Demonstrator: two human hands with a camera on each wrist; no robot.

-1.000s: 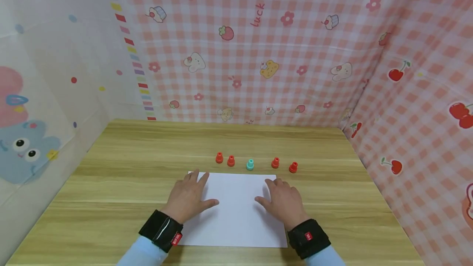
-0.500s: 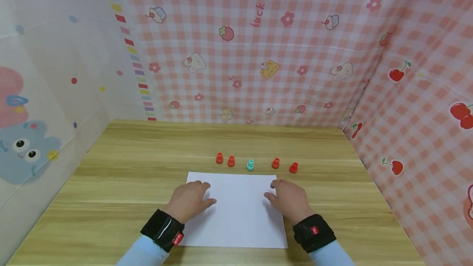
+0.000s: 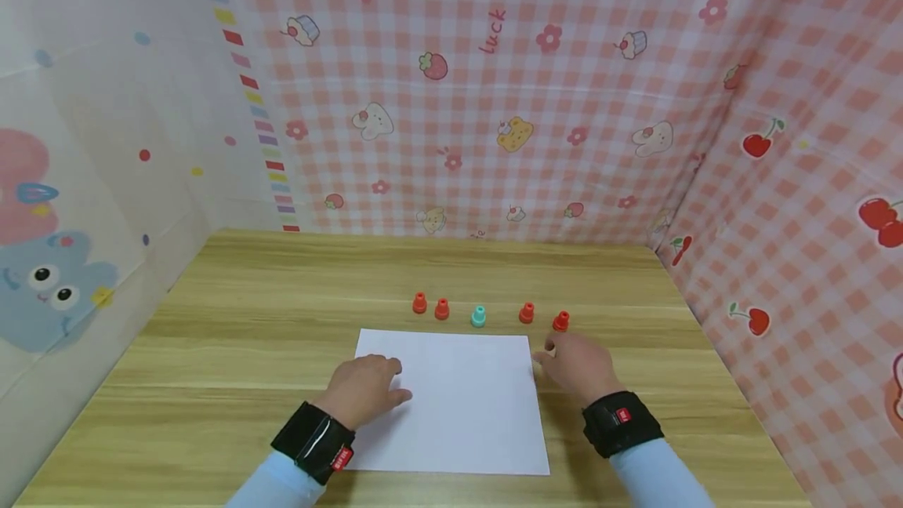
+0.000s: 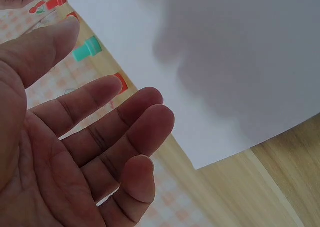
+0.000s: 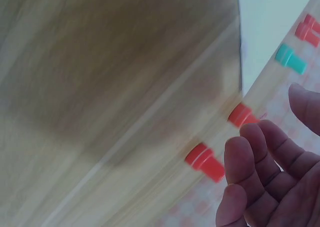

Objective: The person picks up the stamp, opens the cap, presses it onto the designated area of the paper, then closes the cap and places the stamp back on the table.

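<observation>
Wood-grain tabletop under hands, white paper, pink checked cloth behind

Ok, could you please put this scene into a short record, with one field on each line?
left hand: holds nothing, over the left edge of the paper
right hand: holds nothing, just outside the paper's right edge; nearest to the rightmost red peg
wrists: a black band on each
pegs, left to right: red, red, blue-green, red, red; upright, beyond the paper
surface: wooden table
behind: patterned cloth
</observation>
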